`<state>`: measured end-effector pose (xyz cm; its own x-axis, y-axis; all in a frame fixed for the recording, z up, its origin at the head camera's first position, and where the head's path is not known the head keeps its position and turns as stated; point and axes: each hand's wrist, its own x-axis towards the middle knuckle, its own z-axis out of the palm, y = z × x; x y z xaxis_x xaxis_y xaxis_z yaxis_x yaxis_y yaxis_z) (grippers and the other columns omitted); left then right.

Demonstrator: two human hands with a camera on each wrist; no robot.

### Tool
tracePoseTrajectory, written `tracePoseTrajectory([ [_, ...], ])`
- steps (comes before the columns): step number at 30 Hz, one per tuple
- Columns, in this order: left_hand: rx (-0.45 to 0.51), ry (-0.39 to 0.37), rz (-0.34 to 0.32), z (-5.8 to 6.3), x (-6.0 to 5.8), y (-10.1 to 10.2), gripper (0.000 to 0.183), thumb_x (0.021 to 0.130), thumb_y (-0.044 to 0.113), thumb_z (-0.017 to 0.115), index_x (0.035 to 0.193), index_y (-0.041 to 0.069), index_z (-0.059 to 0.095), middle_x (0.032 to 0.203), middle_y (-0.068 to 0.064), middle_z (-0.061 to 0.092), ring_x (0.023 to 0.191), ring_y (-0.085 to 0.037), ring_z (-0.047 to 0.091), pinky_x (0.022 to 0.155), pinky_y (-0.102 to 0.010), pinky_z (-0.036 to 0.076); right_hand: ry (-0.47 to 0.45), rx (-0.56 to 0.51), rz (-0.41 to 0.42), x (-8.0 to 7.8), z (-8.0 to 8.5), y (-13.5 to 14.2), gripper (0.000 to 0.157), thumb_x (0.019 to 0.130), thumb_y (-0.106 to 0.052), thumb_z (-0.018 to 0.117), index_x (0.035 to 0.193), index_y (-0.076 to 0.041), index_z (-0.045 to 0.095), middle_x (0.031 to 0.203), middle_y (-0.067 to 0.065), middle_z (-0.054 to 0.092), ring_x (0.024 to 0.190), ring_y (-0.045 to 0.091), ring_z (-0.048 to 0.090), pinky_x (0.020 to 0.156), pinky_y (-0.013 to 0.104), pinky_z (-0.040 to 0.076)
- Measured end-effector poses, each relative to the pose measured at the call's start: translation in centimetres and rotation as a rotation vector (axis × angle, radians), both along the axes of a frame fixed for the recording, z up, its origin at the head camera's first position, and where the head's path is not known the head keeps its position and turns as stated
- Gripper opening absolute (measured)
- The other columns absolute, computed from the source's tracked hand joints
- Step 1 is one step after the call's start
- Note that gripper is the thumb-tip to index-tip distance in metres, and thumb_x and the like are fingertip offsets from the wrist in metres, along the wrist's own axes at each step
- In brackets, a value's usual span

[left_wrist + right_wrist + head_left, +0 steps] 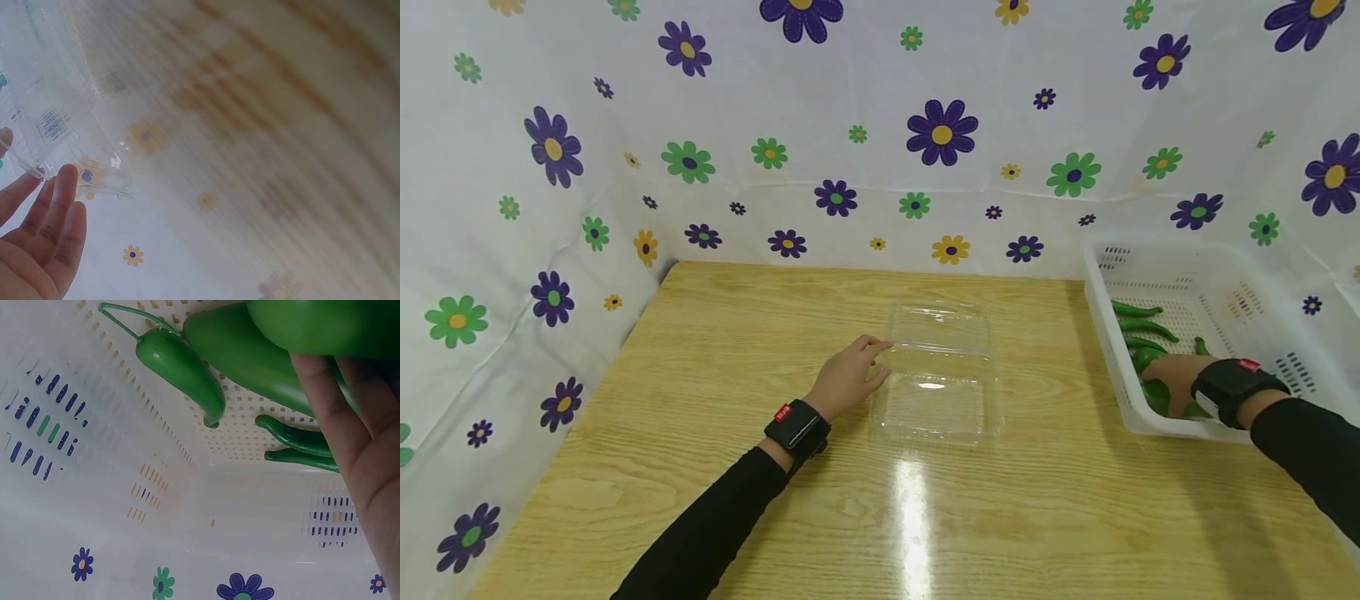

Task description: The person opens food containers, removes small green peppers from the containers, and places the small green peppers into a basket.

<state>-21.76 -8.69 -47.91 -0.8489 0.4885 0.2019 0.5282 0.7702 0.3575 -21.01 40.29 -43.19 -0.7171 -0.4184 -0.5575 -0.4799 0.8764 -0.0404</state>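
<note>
An unfolded clear plastic clamshell box [928,408] lies on the wooden table, its lid laid back behind its base. My left hand [844,379] is at the box's left side. In the left wrist view its fairly straight fingers [62,200] touch or nearly touch the clear edge. Inside the white plastic basket [1108,333] at the right, my right hand [1180,375] grips a large green pepper [325,328], partly hidden by the hand. Long green chili peppers [1150,329] lie beside it, and another thick green pepper [244,362] sits under the held one.
The wooden table [715,333] meets a white cloth [850,75] printed with flowers at the back and left. The basket's slotted walls rise around the right hand. Light glares on the table in front of the box.
</note>
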Motion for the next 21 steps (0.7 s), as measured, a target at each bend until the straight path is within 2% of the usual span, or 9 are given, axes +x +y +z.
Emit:
tracePoseTrajectory([
  [5,0.004,-0.011,0.008,-0.1,-0.1,0.0,0.043,0.091,0.023,0.062,0.131,0.010,0.055,0.119,-0.009,0.058,0.092,-0.019,0.066,0.068,-0.030,0.054,0.002,0.009,-0.005,-0.2,0.0,0.0,0.055,0.066,-0.012,0.084,0.110,0.011,0.061,0.104,0.022,0.064,0.096,0.041,0.060,0.082,0.051,0.050],
  [8,0.006,-0.013,0.007,-0.1,-0.1,0.0,0.043,0.091,0.023,0.062,0.131,0.010,0.055,0.119,-0.010,0.058,0.092,-0.019,0.066,0.068,-0.030,0.054,-0.006,0.003,-0.001,-0.3,0.1,0.0,0.052,0.067,-0.011,0.083,0.109,0.010,0.062,0.102,0.018,0.065,0.094,0.036,0.061,0.081,0.049,0.051],
  [14,0.005,-0.007,0.002,0.0,-0.1,0.0,0.043,0.091,0.024,0.062,0.132,0.011,0.055,0.119,-0.009,0.058,0.091,-0.019,0.066,0.066,-0.029,0.054,-0.047,-0.076,-0.021,-0.7,0.6,-0.1,0.041,0.067,-0.007,0.081,0.102,0.006,0.065,0.090,0.007,0.065,0.080,0.023,0.060,0.069,0.040,0.052],
  [18,0.005,-0.014,0.008,0.0,0.0,0.0,0.043,0.091,0.024,0.062,0.132,0.012,0.055,0.119,-0.009,0.057,0.091,-0.020,0.065,0.067,-0.029,0.054,-0.038,-0.116,-0.027,-1.0,1.4,-0.3,0.033,0.067,-0.007,0.080,0.095,0.001,0.064,0.085,0.006,0.064,0.077,0.021,0.059,0.064,0.036,0.051],
  [21,0.001,-0.028,0.016,0.0,0.0,-0.1,0.044,0.091,0.025,0.062,0.133,0.012,0.054,0.120,-0.009,0.057,0.093,-0.019,0.065,0.068,-0.030,0.054,-0.013,-0.120,-0.031,-1.2,1.9,-0.7,0.035,0.068,-0.010,0.081,0.096,0.000,0.064,0.087,0.008,0.065,0.078,0.024,0.061,0.064,0.037,0.052],
])
